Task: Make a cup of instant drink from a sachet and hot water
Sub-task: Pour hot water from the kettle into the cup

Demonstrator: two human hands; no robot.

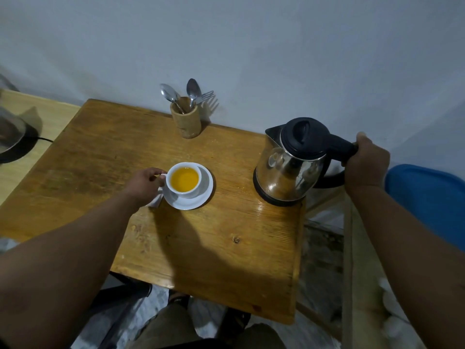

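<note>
A white cup (198, 183) full of orange-yellow drink stands on a white saucer (201, 197) near the middle of the wooden table (226, 248). My left hand (144, 183) pinches the cup's handle at its left side. A white sachet (155, 201) lies under that hand, tucked against the saucer. At the table's right edge a steel kettle (289, 172) with a black lid stands upright on the wood. My right hand (366, 162) is wrapped around its black handle.
A wooden holder (186, 120) with spoons and a fork stands at the table's back edge by the wall. A dark base with a cable (15, 144) sits on a lighter surface to the left. A blue object (432, 197) lies off the right edge.
</note>
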